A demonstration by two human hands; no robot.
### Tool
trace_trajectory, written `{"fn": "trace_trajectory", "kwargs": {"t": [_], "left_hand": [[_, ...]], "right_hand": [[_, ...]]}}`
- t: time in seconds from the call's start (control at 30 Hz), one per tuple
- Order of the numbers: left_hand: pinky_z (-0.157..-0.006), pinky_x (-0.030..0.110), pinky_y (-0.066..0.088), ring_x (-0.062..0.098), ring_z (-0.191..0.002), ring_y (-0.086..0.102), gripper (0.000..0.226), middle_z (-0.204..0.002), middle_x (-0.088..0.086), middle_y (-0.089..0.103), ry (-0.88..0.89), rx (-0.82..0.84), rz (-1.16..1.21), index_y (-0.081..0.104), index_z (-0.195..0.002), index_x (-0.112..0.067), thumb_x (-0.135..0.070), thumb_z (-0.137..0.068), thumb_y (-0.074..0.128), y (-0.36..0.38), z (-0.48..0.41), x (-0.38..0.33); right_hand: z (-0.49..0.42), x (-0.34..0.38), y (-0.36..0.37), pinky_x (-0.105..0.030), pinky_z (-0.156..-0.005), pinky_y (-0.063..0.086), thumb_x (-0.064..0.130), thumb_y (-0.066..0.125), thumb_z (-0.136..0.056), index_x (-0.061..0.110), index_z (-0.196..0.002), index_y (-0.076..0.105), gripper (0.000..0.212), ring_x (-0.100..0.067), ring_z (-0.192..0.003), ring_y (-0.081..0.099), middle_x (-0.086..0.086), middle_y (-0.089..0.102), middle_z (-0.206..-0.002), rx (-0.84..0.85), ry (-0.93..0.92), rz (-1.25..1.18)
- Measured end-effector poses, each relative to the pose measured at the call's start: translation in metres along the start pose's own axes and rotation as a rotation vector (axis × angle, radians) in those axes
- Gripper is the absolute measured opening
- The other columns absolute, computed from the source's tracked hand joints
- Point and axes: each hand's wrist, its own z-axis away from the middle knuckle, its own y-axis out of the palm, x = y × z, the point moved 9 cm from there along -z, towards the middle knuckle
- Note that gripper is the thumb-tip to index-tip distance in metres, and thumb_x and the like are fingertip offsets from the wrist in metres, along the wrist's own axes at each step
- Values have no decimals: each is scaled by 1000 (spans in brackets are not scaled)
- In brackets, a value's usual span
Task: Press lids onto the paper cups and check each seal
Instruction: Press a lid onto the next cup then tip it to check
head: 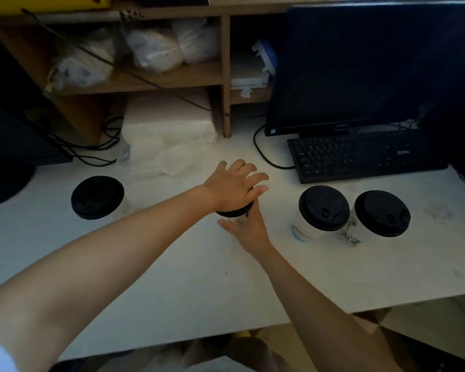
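Observation:
A paper cup stands at the middle of the white desk with a black lid (235, 211) on it. My left hand (232, 187) lies flat on top of that lid, fingers spread. My right hand (246, 228) wraps the cup's side from the near side, hiding most of the cup. Three other white cups wear black lids: one at the left (97, 197) and two side by side at the right (324, 208), (381, 213).
A black keyboard (360, 157) and dark monitor (360, 65) stand at the back right. A white stack of paper (169, 140) lies behind the hands. Wooden shelves (172, 76) hold plastic bags. Cables (97, 146) trail at the back left. The desk's front edge (226, 336) is near.

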Motion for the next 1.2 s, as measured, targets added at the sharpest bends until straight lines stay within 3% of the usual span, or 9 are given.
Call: {"fn": "trace_trajectory", "kwargs": {"t": [0.1, 0.2, 0.33, 0.47, 0.73, 0.9, 0.97, 1.07, 1.2], "left_hand": [[-105, 54, 25, 29, -137, 23, 60, -151, 6, 29, -218, 36, 110, 22, -145, -30, -59, -94, 16, 5, 0, 16], [-98, 49, 33, 29, -130, 33, 56, -142, 9, 41, -356, -23, 217, 37, -139, -22, -54, -96, 20, 9, 7, 24], [-91, 40, 39, 21, -124, 40, 47, -134, 3, 49, -213, -118, 203, 48, -130, -22, -48, -98, 25, 1, 7, 20], [-96, 41, 39, 18, -126, 39, 46, -135, -1, 50, -46, -21, 207, 49, -131, -25, -48, -98, 25, 2, 4, 9], [-103, 53, 27, 25, -132, 32, 56, -142, 6, 43, -249, 7, 60, 40, -138, -25, -56, -95, 20, 6, -5, 13], [-94, 45, 31, 25, -122, 40, 50, -133, 5, 48, -248, -97, 56, 42, -134, -23, -50, -95, 24, 8, -7, 15], [-93, 44, 31, 25, -120, 41, 49, -132, 5, 49, -249, -107, 39, 42, -133, -22, -49, -95, 25, 10, -7, 14], [-93, 44, 30, 26, -119, 41, 48, -131, 5, 49, -248, -114, 37, 42, -132, -22, -48, -95, 26, 11, -7, 15], [-96, 44, 30, 25, -123, 39, 49, -135, 5, 46, -220, -69, 57, 41, -134, -22, -49, -95, 26, 8, -7, 14]], "right_hand": [[3, -1, 0, -22, -94, 49, 5, 82, -69, 27, -129, 36, 79, -7, -118, 53, 2, 51, -129, -159, -9, -120], [5, -4, 5, -27, -91, 52, -2, 81, -67, 15, -130, 39, 78, -17, -118, 54, -7, 52, -128, -196, -19, -185], [-2, -8, -3, -12, -83, 50, -5, 75, -72, 35, -118, 42, 69, 12, -103, 56, 15, 53, -115, 18, 6, -69], [-8, -18, -9, -3, -76, 45, 2, 77, -74, 25, -135, 33, 78, 20, -101, 52, 19, 50, -120, 178, 82, -44], [-2, -19, 0, -36, -101, 44, 18, 88, -61, 13, -132, 37, 87, -18, -120, 49, -4, 48, -130, -181, 34, 23], [-9, -28, 2, 1, -75, 40, 10, 81, -69, 31, -125, 33, 76, 24, -102, 45, 23, 46, -115, -24, 26, 64], [-12, -35, 2, 6, -70, 36, 11, 80, -72, 33, -126, 29, 77, 32, -96, 41, 25, 44, -114, 28, 50, 90], [-14, -37, 3, 7, -71, 34, 14, 80, -72, 20, -134, 31, 79, 30, -94, 43, 17, 46, -115, 48, 74, 119], [-13, -28, 3, 7, -71, 34, 16, 82, -71, 13, -137, 33, 82, 4, -101, 47, 12, 47, -117, 28, 83, 157]]}}
